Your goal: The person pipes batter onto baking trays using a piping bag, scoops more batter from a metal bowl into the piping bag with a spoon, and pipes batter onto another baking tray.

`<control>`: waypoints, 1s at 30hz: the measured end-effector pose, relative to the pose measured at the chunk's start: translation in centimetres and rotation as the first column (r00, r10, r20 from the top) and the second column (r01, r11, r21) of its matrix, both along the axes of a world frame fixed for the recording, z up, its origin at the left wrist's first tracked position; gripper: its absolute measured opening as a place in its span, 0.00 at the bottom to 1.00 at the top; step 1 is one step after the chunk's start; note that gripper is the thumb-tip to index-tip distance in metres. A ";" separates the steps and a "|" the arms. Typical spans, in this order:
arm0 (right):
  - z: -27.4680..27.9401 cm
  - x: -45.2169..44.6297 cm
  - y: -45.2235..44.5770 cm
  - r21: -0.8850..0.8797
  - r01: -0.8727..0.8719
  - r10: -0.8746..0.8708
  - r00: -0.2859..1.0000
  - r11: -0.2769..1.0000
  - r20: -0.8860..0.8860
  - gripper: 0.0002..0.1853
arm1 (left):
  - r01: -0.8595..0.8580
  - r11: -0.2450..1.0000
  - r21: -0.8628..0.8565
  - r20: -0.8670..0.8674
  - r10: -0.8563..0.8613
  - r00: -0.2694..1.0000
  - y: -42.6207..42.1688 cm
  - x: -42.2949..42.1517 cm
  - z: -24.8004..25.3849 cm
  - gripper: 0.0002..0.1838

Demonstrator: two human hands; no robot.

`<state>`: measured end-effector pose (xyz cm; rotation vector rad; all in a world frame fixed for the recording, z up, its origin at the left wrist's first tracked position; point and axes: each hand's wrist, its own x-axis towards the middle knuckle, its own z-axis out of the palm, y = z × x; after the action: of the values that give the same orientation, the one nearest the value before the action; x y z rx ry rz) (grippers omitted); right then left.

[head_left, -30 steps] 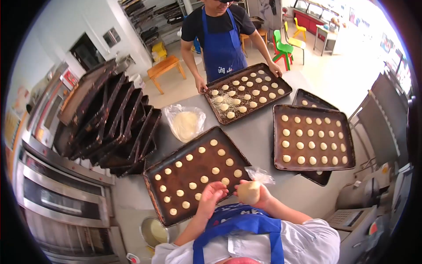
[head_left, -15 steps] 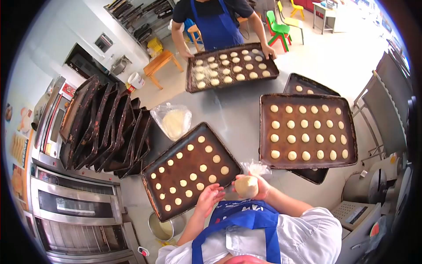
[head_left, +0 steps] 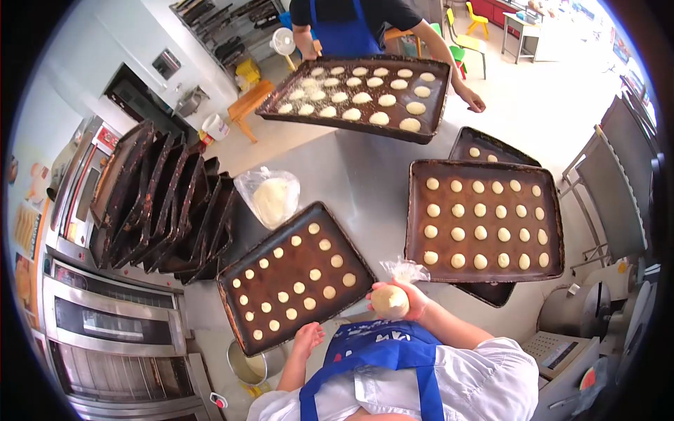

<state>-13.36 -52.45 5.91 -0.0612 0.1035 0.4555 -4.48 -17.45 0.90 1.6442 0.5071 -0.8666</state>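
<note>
My right hand [head_left: 417, 299] is wrapped around a filled piping bag [head_left: 390, 302], whose rounded pale end faces me. Its loose clear plastic [head_left: 406, 270] sticks out on the far side. Below the near edge of a dark baking tray [head_left: 281, 324], my left hand [head_left: 307, 339] is off the bag, fingers apart and holding nothing. Rows of small pale batter mounds [head_left: 309, 303] lie on that tray, with a gap along its middle. Beneath my left hand is a metal bucket [head_left: 239, 365] with pale contents, partly hidden by the tray.
A fuller tray [head_left: 484, 274] lies at the right, stacked over others. Across the table, a co-worker [head_left: 347, 28] holds a tray of powdered mounds [head_left: 354, 131]. A plastic bag of pale powder [head_left: 275, 200] rests by stacked dark trays [head_left: 158, 203]. Ovens [head_left: 116, 323] stand at left.
My left hand has moved down and left, away from the piping bag. The co-worker's tray has shifted and turned, and one of their hands has come off it.
</note>
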 end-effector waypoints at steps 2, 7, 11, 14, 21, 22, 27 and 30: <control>0.2 0.3 0.0 -0.017 -0.005 0.005 1.000 1.000 0.018 0.26 | -0.059 0.998 -0.028 -0.106 0.056 0.993 2.5 -0.1 -2.2 0.24; 0.9 1.3 0.8 -0.004 -0.065 0.065 0.997 0.998 0.045 0.27 | -0.189 0.977 -0.098 -0.268 0.157 0.950 6.3 0.0 -6.3 0.33; 1.4 1.6 2.2 0.019 -0.096 0.095 0.994 0.995 0.052 0.28 | -0.372 0.917 -0.146 -0.284 0.321 0.903 6.0 -0.3 -6.8 0.23; 1.6 1.7 3.2 -0.007 -0.094 0.094 0.995 0.996 0.044 0.27 | -0.438 0.888 -0.140 -0.292 0.386 0.875 5.2 0.0 -5.8 0.17; 2.2 0.8 5.5 0.007 -0.114 0.114 0.993 0.993 0.011 0.27 | -0.439 0.892 -0.105 -0.262 0.401 0.878 6.3 -1.6 -6.5 0.17; 2.1 0.7 5.9 -0.016 -0.114 0.113 0.994 0.993 -0.004 0.27 | -0.444 0.890 -0.102 -0.270 0.405 0.874 6.3 -1.9 -5.7 0.17; 2.0 0.9 7.8 -0.101 -0.039 0.037 0.999 0.994 -0.019 0.28 | 0.282 0.958 -0.061 -0.269 -0.288 0.919 5.5 -1.1 0.1 0.32; 2.5 2.0 9.7 -0.057 0.006 -0.008 1.000 0.998 -0.029 0.27 | 0.649 0.758 -0.069 0.249 -0.616 0.747 5.2 0.7 0.4 0.23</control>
<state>-11.39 -42.75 8.45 -0.1102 0.1452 0.4463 -3.80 -12.28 1.26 1.7594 -0.3048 -1.1700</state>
